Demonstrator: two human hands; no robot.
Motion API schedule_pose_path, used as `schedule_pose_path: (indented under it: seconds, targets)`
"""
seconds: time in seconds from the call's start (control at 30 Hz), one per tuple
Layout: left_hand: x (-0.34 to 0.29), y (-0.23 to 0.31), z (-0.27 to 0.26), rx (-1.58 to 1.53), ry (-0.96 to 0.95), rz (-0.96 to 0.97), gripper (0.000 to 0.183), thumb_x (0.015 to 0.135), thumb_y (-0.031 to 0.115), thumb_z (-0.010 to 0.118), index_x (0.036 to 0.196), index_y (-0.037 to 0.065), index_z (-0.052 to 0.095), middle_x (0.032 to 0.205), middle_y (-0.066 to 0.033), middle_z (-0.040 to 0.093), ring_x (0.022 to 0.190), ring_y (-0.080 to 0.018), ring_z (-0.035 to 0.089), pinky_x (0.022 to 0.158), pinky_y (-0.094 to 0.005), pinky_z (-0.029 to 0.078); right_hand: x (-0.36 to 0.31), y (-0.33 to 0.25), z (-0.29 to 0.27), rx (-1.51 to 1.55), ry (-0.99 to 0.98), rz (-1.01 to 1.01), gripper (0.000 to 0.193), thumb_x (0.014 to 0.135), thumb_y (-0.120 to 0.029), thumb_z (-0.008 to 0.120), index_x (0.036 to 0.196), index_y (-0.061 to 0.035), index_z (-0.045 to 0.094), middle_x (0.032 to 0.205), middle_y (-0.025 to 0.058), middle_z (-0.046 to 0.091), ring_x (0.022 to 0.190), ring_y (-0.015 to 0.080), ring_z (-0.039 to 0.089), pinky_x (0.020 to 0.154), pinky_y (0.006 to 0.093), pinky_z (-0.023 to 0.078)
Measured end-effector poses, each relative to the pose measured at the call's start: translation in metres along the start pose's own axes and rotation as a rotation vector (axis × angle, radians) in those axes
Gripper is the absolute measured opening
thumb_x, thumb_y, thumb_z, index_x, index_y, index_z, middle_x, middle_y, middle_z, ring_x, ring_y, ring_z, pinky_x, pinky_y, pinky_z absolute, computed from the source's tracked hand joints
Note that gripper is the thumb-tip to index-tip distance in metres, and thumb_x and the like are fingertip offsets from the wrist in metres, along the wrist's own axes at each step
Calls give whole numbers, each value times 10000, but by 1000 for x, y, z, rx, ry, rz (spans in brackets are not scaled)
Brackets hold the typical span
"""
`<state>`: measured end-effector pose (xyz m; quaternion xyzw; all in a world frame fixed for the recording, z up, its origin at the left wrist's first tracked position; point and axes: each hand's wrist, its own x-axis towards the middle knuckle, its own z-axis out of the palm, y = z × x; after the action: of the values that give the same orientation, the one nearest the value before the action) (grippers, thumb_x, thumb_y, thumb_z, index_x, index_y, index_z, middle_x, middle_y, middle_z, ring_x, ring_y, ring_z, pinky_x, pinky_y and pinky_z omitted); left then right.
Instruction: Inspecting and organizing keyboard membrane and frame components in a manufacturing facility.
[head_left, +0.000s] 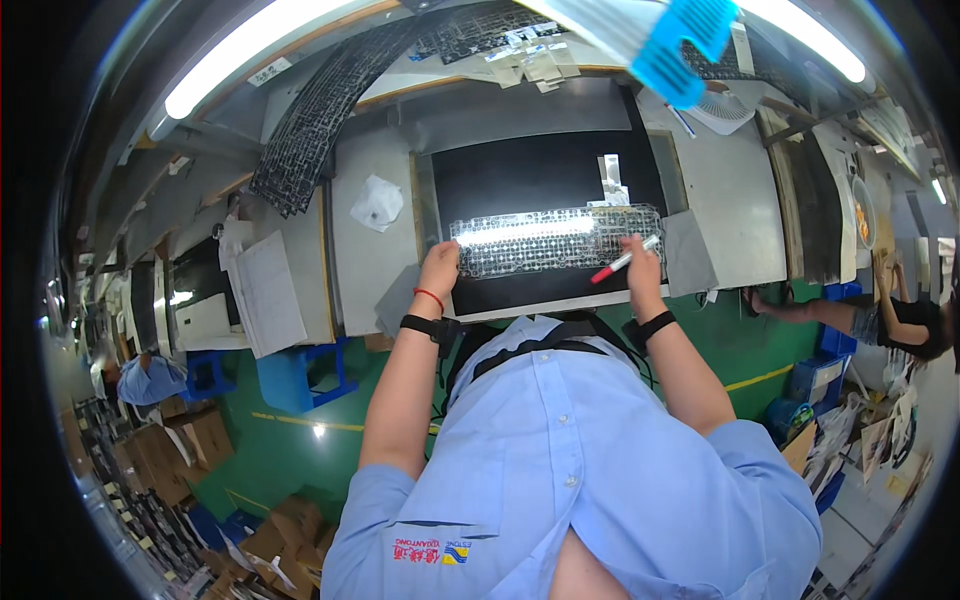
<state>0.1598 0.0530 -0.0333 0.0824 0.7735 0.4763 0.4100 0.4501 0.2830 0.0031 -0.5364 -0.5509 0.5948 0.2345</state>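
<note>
A see-through keyboard membrane sheet [545, 243], printed with dark circuit lines and dots, lies across the black mat [520, 297] in front of me. Its left edge is pinched by my left hand [440, 269], which wears a red cord and a black band at the wrist. At the sheet's right end, my right hand [644, 275] is closed around a white marker pen [625, 261] with a red end pointing down to the left. That hand also touches the sheet's edge; its exact finger contact is too small to tell. Glare covers part of the sheet.
Small silvery strips [612, 185] lie beyond the sheet. Crumpled white plastic [378, 203] rests on the left table. Dark printed sheets [325, 115] hang at the upper left. A blue plastic piece [684, 50] juts in overhead. Another person [900, 325] is at the far right.
</note>
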Motion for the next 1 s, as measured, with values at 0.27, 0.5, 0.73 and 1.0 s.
schedule_pose_path:
  seconds: [0.27, 0.5, 0.73, 1.0]
  targets:
    - [3, 28, -3, 120, -28, -208, 471, 904, 399, 554, 1126, -16, 580, 1021, -64, 610, 884, -142, 548, 718, -294, 448, 15, 19, -28, -318, 172, -304, 398, 950, -310, 503, 782, 48, 540, 693, 166, 580, 651, 282, 565, 615, 391, 420]
    - [1, 38, 2, 58, -11, -185, 322, 869, 291, 615, 860, -31, 643, 678, -38, 569, 588, -121, 482, 538, -268, 380, 27, 41, -33, -410, 263, -434, 422, 944, -343, 506, 832, 50, 615, 782, 170, 635, 738, 300, 601, 682, 390, 439]
    - [-7, 55, -9, 277, -121, 357, 106, 901, 113, 583, 885, 9, 582, 727, -9, 573, 651, -80, 499, 600, -253, 411, 21, 22, -52, -94, 293, 12, 520, 966, -415, 455, 1015, 62, 657, 971, 152, 653, 910, 204, 585, 839, 320, 428]
    - [-33, 123, -114, -167, 150, 571, 91, 926, 100, 561, 909, 32, 620, 808, 6, 621, 727, -49, 543, 646, -216, 434, 24, 27, -71, 363, 501, -42, 544, 985, -431, 408, 975, 56, 650, 958, 123, 614, 930, 183, 524, 878, 319, 385]
